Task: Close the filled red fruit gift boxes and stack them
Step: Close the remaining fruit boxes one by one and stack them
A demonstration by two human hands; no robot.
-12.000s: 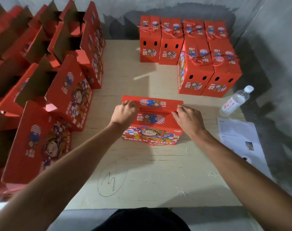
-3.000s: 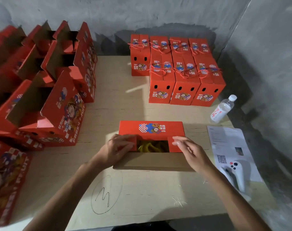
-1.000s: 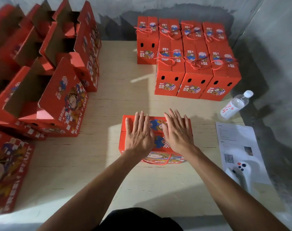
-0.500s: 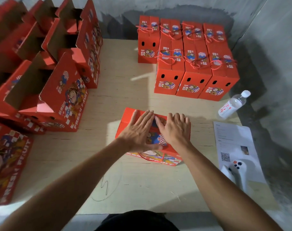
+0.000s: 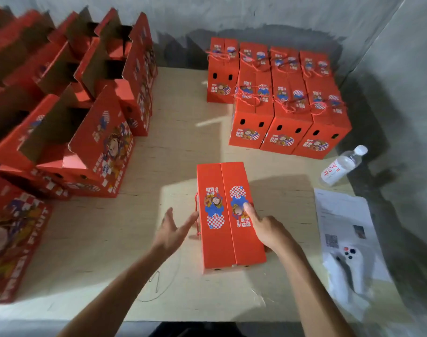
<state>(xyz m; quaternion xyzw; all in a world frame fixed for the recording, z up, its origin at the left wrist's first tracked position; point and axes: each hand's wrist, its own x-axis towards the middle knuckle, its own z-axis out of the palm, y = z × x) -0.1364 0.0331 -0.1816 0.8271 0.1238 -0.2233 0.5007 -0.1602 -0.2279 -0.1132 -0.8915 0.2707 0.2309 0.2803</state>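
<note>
here, in the head view, a closed red gift box (image 5: 228, 215) stands on the wooden table (image 5: 110, 239) in front of the person, its long side running away from them and both top flaps folded shut. the right hand (image 5: 266, 229) grips the box at its right edge, thumb lying on the printed top flap and the other fingers hidden down the side. the left hand (image 5: 172, 229) is spread with straight fingers, fingertips at the box's left side by the red cord handle; whether they touch it is unclear. at the far right of the table a block of closed boxes (image 5: 280, 98) stands in rows. open boxes (image 5: 81, 113) with raised flaps crowd the left side. a water bottle (image 5: 341, 166), a printed sheet (image 5: 341, 220) and a white controller (image 5: 348, 266) lie to the right.
</note>
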